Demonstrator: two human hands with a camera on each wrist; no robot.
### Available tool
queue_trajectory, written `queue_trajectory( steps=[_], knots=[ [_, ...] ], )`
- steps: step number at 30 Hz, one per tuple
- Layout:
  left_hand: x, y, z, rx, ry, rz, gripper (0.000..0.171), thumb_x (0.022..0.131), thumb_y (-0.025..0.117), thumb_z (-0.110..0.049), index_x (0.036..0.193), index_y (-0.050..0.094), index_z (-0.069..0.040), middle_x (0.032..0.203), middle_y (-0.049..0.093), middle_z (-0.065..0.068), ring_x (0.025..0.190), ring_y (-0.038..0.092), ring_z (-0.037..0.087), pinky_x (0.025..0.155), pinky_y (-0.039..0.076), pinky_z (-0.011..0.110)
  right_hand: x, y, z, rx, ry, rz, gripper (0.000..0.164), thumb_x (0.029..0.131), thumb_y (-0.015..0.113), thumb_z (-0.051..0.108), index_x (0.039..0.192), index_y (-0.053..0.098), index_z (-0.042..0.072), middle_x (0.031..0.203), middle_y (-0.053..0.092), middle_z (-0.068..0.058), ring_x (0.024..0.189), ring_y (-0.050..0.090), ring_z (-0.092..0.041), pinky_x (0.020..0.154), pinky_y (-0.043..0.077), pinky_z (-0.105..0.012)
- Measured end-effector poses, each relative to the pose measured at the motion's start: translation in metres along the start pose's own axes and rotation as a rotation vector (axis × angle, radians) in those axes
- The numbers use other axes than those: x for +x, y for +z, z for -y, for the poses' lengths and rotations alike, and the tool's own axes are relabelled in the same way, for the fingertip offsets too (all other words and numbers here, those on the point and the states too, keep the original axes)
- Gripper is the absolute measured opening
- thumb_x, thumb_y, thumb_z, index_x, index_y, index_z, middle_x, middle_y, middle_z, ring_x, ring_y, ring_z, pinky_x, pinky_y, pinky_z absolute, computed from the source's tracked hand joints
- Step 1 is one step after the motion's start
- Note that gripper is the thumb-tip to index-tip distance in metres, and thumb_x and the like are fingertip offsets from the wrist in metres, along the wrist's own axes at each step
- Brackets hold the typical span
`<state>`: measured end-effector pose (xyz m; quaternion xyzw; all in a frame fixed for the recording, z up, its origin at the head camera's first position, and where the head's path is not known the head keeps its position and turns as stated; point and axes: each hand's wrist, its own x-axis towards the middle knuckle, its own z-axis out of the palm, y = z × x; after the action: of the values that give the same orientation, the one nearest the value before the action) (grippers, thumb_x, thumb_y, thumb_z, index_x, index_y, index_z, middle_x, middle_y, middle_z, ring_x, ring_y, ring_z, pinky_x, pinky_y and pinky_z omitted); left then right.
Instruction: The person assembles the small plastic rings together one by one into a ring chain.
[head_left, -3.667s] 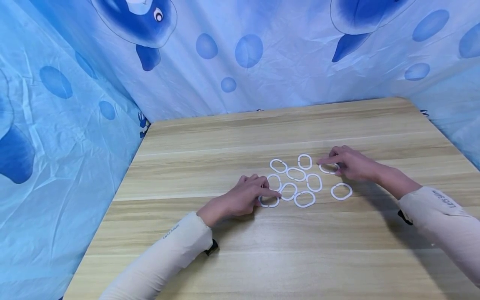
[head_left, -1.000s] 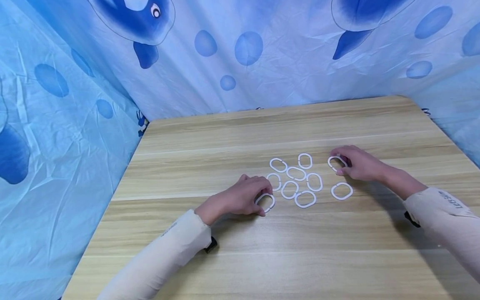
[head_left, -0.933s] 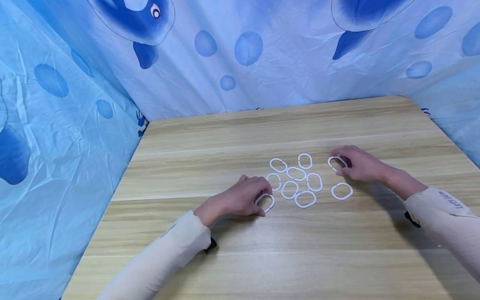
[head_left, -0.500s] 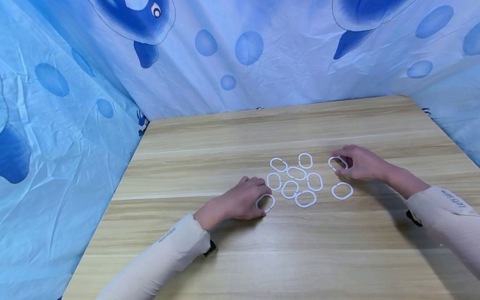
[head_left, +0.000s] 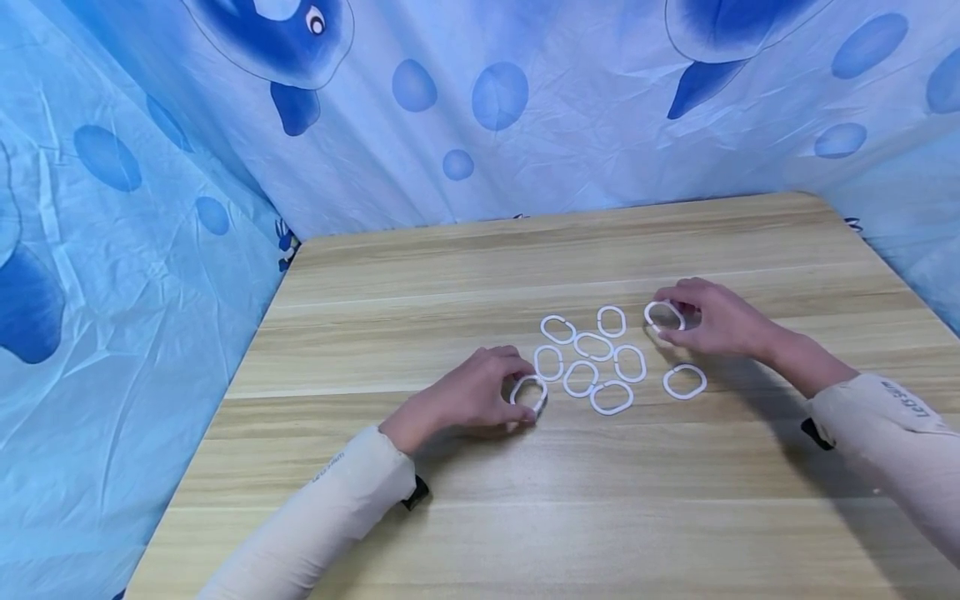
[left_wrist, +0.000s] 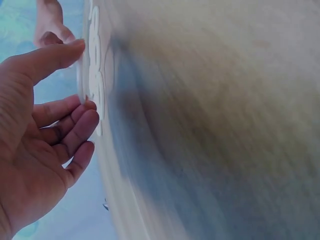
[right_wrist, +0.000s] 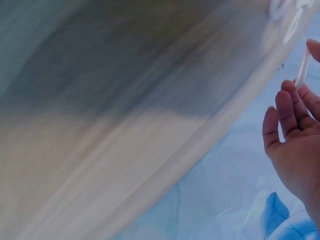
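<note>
In the head view my left hand [head_left: 480, 390] pinches a white oval shower curtain ring [head_left: 545, 392] by its edge, thumb below and fingertips above. The left wrist view shows this ring [left_wrist: 81, 75] edge-on between thumb and fingers. My right hand [head_left: 720, 321] pinches a second, similar ring [head_left: 647, 313], tilted and raised over the table; it appears as a thin strip in the right wrist view [right_wrist: 303, 70]. Between the hands lies a loose cluster of several more rings [head_left: 644, 367], flat, some touching. Each ring that shows clearly has a small gap.
One lone ring [head_left: 705, 382] lies right of the cluster, in front of my right hand. The wood-grain table [head_left: 570, 517] reaches back to a blue curtain [head_left: 555, 167] with whale and bubble prints, which also hangs along the left side.
Earlier both hands were at rings lying on the table; those rings are now pinched and raised. In the last half second the right hand moved up and left, and the left ring rose slightly.
</note>
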<state>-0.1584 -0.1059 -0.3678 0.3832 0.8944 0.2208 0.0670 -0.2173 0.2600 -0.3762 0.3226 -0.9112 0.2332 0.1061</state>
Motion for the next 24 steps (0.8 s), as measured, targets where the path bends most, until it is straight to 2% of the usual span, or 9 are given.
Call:
queue_trajectory(
  steps=[3,9,16,19,24],
  knots=[
    [0.002,-0.001,0.003,-0.077,0.009,-0.045,0.046,0.075,0.083,-0.03,0.111,0.068,-0.005,0.094,0.063,0.002,0.084,0.057,0.013,0.076,0.048,0.026,0.004,0.0,0.008,0.013,-0.02,-0.033,0.038,0.071,0.082,0.014,0.105,0.067,0.006,0.078,0.052,0.0,0.072,0.046,-0.013,0.061,0.042,-0.029],
    [0.005,-0.004,0.004,-0.185,-0.024,-0.117,0.045,0.075,0.084,-0.024,0.11,0.067,-0.002,0.091,0.063,0.008,0.085,0.059,0.018,0.079,0.051,0.033,0.013,0.001,0.024,0.035,-0.106,-0.114,0.04,0.068,0.083,0.01,0.104,0.066,0.008,0.077,0.048,0.004,0.074,0.044,-0.011,0.061,0.041,-0.029],
    [0.006,-0.007,0.003,-0.243,-0.076,-0.144,0.045,0.076,0.083,-0.023,0.111,0.067,0.0,0.092,0.064,0.01,0.087,0.061,0.021,0.082,0.052,0.037,0.019,0.005,0.038,0.025,-0.149,-0.134,0.042,0.068,0.082,0.013,0.107,0.066,0.011,0.078,0.048,0.005,0.074,0.043,-0.011,0.061,0.033,-0.022],
    [0.007,-0.007,0.003,-0.261,-0.103,-0.15,0.046,0.076,0.082,-0.024,0.112,0.067,0.0,0.093,0.064,0.009,0.087,0.061,0.02,0.083,0.052,0.036,0.021,0.006,0.044,0.043,-0.144,-0.139,0.044,0.068,0.083,0.013,0.109,0.066,0.01,0.079,0.049,0.004,0.075,0.044,-0.01,0.061,0.035,-0.023],
    [0.009,-0.006,0.002,-0.353,-0.155,-0.159,0.047,0.077,0.082,-0.024,0.114,0.066,-0.001,0.096,0.064,0.011,0.088,0.061,0.018,0.083,0.053,0.035,0.024,0.009,0.057,0.082,-0.157,-0.144,0.047,0.068,0.083,0.013,0.111,0.067,0.007,0.08,0.053,0.002,0.077,0.047,-0.012,0.065,0.038,-0.025]
  ],
)
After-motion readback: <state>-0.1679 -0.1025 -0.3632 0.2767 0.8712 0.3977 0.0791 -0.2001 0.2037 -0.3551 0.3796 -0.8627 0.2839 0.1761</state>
